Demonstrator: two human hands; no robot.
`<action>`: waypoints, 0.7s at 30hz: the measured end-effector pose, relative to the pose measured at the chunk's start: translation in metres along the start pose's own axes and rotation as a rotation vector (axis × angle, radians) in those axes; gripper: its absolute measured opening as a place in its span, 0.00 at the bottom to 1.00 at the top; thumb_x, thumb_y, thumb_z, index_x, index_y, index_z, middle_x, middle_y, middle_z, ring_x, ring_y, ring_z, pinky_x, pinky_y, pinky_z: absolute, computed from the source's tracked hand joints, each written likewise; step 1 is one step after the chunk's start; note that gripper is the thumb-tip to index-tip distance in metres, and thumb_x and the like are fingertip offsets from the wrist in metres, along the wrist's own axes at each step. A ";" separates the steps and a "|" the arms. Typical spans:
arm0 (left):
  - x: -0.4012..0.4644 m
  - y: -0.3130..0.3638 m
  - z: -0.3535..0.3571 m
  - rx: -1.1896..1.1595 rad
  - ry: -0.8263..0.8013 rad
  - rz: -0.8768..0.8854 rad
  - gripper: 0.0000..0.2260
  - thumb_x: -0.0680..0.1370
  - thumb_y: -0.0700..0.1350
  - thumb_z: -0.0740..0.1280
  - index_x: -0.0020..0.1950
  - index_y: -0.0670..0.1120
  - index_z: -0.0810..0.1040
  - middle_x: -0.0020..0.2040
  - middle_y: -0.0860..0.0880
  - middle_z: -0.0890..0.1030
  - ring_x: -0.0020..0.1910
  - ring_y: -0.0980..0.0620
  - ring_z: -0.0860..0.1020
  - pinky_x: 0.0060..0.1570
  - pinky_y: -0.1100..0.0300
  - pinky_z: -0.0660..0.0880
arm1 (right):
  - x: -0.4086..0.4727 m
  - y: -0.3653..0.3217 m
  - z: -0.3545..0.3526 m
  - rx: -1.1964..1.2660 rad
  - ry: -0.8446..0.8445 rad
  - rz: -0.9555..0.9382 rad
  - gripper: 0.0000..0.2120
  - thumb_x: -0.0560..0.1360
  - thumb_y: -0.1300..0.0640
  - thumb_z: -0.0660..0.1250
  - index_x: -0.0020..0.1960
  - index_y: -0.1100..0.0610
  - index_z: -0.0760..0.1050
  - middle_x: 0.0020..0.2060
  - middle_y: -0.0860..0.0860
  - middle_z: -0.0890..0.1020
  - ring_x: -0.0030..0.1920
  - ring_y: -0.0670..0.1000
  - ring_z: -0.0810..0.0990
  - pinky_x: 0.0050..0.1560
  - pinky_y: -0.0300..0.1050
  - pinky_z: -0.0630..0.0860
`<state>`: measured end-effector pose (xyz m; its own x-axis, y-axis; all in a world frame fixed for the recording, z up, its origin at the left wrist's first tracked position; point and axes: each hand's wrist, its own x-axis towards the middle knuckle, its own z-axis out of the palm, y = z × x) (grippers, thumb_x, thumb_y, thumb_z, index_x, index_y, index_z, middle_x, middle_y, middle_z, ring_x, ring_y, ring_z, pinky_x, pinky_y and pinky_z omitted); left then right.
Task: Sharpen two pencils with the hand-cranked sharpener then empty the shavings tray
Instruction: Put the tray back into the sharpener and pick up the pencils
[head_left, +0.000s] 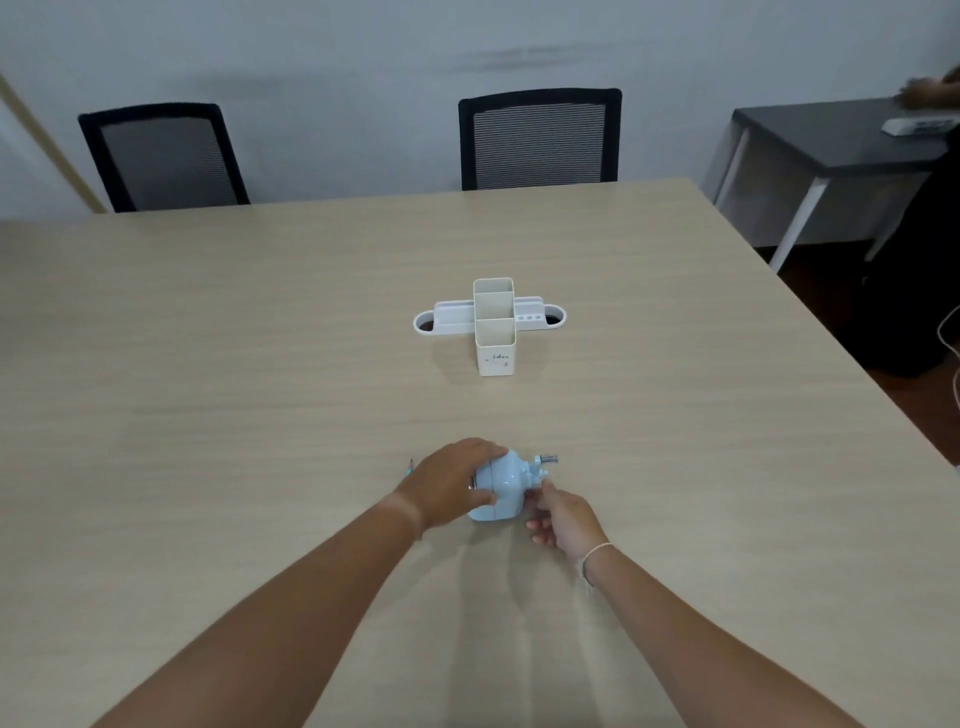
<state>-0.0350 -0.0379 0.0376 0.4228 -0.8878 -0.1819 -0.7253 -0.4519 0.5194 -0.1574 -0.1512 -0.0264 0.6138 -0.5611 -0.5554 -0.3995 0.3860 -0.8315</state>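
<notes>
White desk organizer (493, 325) mid-table (208, 338); two black chairs (540, 137) behind.

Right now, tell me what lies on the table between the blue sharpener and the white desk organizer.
Nothing: in the head view, the table is bare wood between the sharpener and the desk organizer.

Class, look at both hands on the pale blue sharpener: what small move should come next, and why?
Probably turn the crank. The left hand steadies the pale blue hand-cranked sharpener on the beige wooden table, a pencil pokes out beyond it, and the right hand pinches the crank handle.
</notes>
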 end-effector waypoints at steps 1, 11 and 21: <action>-0.001 0.000 -0.001 0.006 -0.007 0.004 0.26 0.73 0.43 0.70 0.70 0.47 0.67 0.69 0.48 0.71 0.66 0.49 0.70 0.60 0.65 0.64 | -0.001 -0.004 -0.001 0.006 0.027 -0.008 0.17 0.81 0.53 0.53 0.43 0.60 0.76 0.33 0.54 0.77 0.23 0.48 0.72 0.17 0.32 0.68; -0.032 -0.048 -0.028 -0.021 0.162 -0.180 0.22 0.74 0.47 0.69 0.67 0.48 0.71 0.64 0.46 0.74 0.66 0.47 0.71 0.67 0.58 0.65 | -0.005 -0.072 -0.017 0.016 0.267 -0.263 0.13 0.79 0.59 0.57 0.51 0.65 0.78 0.35 0.52 0.77 0.29 0.50 0.70 0.29 0.41 0.69; -0.052 -0.092 -0.001 -0.154 0.180 -0.506 0.13 0.74 0.47 0.67 0.56 0.43 0.78 0.54 0.42 0.81 0.55 0.45 0.77 0.54 0.58 0.72 | -0.031 -0.070 0.085 -0.376 0.016 -0.402 0.10 0.75 0.66 0.61 0.51 0.63 0.80 0.31 0.47 0.77 0.24 0.39 0.73 0.31 0.34 0.71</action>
<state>0.0103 0.0499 0.0003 0.7937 -0.5284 -0.3015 -0.3257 -0.7876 0.5230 -0.0906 -0.0984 0.0497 0.7587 -0.6228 -0.1911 -0.3535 -0.1472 -0.9238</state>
